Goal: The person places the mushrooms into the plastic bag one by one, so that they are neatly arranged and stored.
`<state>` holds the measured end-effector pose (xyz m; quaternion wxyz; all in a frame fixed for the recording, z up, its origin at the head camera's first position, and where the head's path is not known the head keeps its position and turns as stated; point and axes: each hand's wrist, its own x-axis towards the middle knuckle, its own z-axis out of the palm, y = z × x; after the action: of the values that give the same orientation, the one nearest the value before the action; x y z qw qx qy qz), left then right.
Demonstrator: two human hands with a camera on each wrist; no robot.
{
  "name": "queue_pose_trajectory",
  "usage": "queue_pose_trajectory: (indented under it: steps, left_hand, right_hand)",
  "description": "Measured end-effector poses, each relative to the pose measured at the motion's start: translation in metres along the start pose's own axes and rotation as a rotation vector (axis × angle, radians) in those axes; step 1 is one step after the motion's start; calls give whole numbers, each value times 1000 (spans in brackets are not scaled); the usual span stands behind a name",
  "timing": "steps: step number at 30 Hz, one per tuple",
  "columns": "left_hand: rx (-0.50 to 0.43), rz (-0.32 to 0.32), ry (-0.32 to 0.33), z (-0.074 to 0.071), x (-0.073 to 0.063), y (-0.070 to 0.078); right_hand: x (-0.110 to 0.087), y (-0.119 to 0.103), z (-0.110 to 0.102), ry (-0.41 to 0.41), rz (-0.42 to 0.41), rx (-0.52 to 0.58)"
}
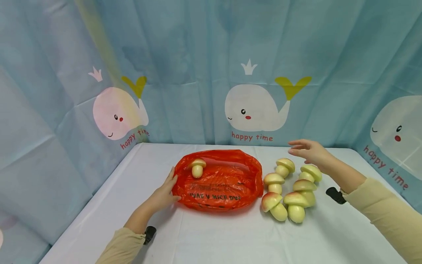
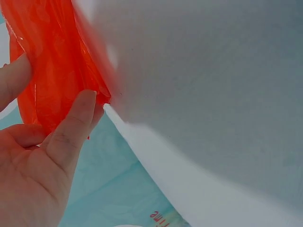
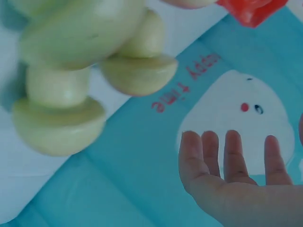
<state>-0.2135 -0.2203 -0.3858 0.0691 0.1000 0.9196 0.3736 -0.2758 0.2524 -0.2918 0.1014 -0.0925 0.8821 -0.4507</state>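
Observation:
A red plastic bag [image 1: 217,200] lies spread on the white table with its rim turned up. One toy mushroom [image 1: 197,171] stands inside it at the left. My left hand [image 1: 163,196] rests against the bag's left side, thumb and fingers apart; the left wrist view shows the fingertips [image 2: 85,101] touching the red plastic [image 2: 52,61]. To the right of the bag, several toy mushrooms [image 1: 295,209] with pale stems and yellow-red caps form two rows. My right hand [image 1: 311,152] is raised behind them, holding nothing, its fingers [image 3: 233,156] spread and lightly bent in the right wrist view.
The white table [image 1: 211,238] ends at a light blue curtain [image 1: 184,110] printed with whales. Black straps [image 1: 335,195] show at both wrists. The mushroom rows stand close beside the bag's right rim.

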Motion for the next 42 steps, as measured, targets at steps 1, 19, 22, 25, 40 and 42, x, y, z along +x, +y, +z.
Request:
queue_pose_trajectory:
  steps: [1, 19, 22, 25, 40, 42]
  left_hand:
    - [1, 1, 0, 0, 0, 1]
    - [-7, -2, 2, 0, 0, 1]
    - [-13, -7, 1, 0, 0, 0]
    - [-13, -4, 3, 0, 0, 0]
    - [-20, 2, 5, 2, 0, 0]
    - [-17, 3, 6, 2, 0, 1]
  right_hand:
    - [-1, 3, -1, 7, 0, -2]
    - [-8, 44, -16, 58, 76, -49]
    - [-8, 52, -16, 64, 71, -57]
    - [-7, 59, -14, 69, 63, -43]
    - [-7, 92, -11, 46, 75, -52]
    - [-7, 95, -11, 43, 84, -61]
